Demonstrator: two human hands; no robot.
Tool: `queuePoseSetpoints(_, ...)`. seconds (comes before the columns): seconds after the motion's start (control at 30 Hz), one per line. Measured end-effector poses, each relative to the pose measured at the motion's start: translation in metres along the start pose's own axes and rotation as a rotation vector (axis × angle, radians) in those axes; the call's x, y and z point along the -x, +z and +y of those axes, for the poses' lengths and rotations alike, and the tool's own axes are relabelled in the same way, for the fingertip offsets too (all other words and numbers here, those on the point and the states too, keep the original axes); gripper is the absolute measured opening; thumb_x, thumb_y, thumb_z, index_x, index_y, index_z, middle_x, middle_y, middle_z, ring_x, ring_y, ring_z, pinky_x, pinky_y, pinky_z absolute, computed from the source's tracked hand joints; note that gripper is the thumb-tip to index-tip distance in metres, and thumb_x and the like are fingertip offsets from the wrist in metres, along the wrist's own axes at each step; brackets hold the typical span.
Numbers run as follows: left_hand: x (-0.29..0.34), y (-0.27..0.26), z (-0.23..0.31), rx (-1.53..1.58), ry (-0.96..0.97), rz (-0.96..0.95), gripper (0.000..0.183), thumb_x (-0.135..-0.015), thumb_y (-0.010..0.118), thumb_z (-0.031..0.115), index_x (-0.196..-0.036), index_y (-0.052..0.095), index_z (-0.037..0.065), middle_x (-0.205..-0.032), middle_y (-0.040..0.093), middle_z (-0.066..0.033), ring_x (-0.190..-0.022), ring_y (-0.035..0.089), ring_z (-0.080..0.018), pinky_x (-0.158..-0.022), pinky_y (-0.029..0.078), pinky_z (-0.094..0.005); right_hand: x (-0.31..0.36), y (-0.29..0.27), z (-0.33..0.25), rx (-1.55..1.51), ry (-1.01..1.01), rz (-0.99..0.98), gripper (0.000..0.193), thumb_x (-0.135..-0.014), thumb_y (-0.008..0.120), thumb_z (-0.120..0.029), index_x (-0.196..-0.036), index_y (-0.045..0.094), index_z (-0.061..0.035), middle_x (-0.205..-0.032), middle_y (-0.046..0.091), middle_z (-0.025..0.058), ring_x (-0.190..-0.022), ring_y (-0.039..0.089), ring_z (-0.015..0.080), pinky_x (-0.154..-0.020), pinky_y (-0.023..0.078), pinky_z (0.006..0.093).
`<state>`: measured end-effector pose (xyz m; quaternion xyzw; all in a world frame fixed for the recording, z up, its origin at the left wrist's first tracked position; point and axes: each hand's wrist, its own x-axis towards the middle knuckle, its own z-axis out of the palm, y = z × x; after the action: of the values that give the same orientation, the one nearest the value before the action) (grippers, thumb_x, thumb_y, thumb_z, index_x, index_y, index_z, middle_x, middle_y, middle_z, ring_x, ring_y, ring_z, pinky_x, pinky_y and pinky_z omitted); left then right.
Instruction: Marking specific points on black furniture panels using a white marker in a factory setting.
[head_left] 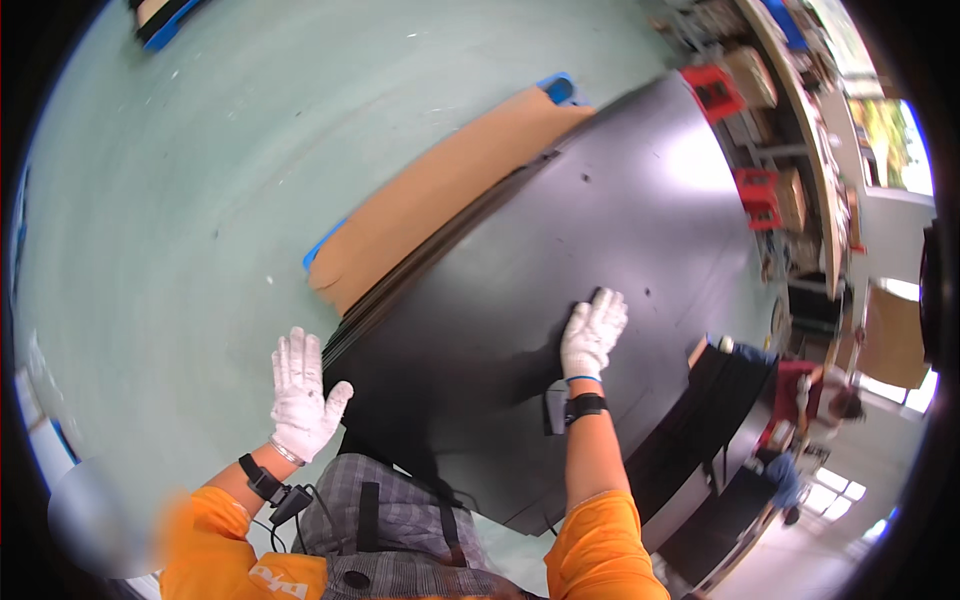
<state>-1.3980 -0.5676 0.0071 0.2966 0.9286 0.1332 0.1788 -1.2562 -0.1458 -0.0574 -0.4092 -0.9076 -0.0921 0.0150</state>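
Note:
A stack of large, glossy black sheets [500, 300] spreads out in front of me, its layered edge showing along the left side. My right hand [593, 335], in a white knit glove, is over the top sheet with fingers stretched out, a dark shadow beside it. I cannot tell whether the palm touches the surface. My left hand [305, 400], gloved the same way, is held beside the near left corner of the stack, fingers up and thumb apart. Nothing is in either hand. Each wrist carries a black strap with a small device.
Brown cardboard [440, 195] lies along the stack's left side, with a blue pallet corner [558, 88] beyond. Red stools [712, 93] and a long workbench [808, 130] stand at the right. Another dark stack [680, 430] is right of me; a person in red [795, 390] is farther off.

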Motion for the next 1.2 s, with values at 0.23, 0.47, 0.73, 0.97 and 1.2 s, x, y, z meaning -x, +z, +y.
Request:
queuePoseSetpoints(0.23,-0.015,0.042,0.009,-0.312,0.252,0.014,0.078,-0.092,0.041,0.053,-0.145,0.025,-0.002,-0.153,0.017,-0.0229,-0.141,0.011,-0.0443,-0.115,0.003,-0.0562,0.083,-0.022,-0.011,-0.243,-0.077,-0.062,0.058,-0.09,0.049,-0.034,-0.136,0.042,-0.0005,-0.143,0.036,0.0251,-0.136,0.028,0.0436,-0.115,0.015,0.0528)
queuePoseSetpoints(0.47,-0.003,0.049,0.047,-0.454,0.354,-0.015,0.082,-0.093,0.037,0.055,-0.146,0.018,-0.004,-0.155,0.01,-0.0226,-0.142,0.007,-0.0431,-0.115,0.001,-0.0552,0.141,-0.087,-0.021,-0.496,-0.086,-0.252,0.05,-0.081,0.061,-0.029,-0.121,0.049,-0.0026,-0.126,0.046,0.0209,-0.12,0.041,0.04,-0.108,0.024,0.0521)
queuePoseSetpoints(0.73,0.113,0.067,0.138,-0.418,0.521,-0.107,0.079,-0.09,0.046,0.048,-0.146,0.022,-0.003,-0.154,0.011,-0.0238,-0.142,0.006,-0.0439,-0.115,0.001,-0.0552,0.327,-0.165,0.008,-1.07,-0.277,-0.315,0.025,-0.084,0.056,-0.021,-0.1,0.055,-0.0021,-0.107,0.054,0.0165,-0.102,0.051,0.0338,-0.09,0.042,0.0405)
queuePoseSetpoints(0.97,0.206,0.107,0.211,-0.5,0.573,-0.121,0.079,-0.091,0.044,0.047,-0.147,0.019,-0.001,-0.155,0.01,-0.0221,-0.143,0.006,-0.0424,-0.115,0.0,-0.0543,0.542,-0.198,0.181,-1.341,0.411,-0.33,0.029,-0.095,0.048,-0.03,-0.109,0.064,-0.0093,-0.113,0.063,0.0107,-0.108,0.059,0.0289,-0.095,0.046,0.0363)
queuePoseSetpoints(1.2,0.222,0.125,0.259,-0.581,0.461,-0.241,0.076,-0.092,0.047,0.037,-0.149,0.012,0.0,-0.156,0.005,-0.0215,-0.143,0.005,-0.0425,-0.115,0.005,-0.0536,0.653,-0.162,0.314,-0.941,0.861,-0.622,0.046,-0.095,0.04,-0.047,-0.101,0.068,-0.0104,-0.107,0.064,0.0146,-0.102,0.061,0.0319,-0.088,0.046,0.039)
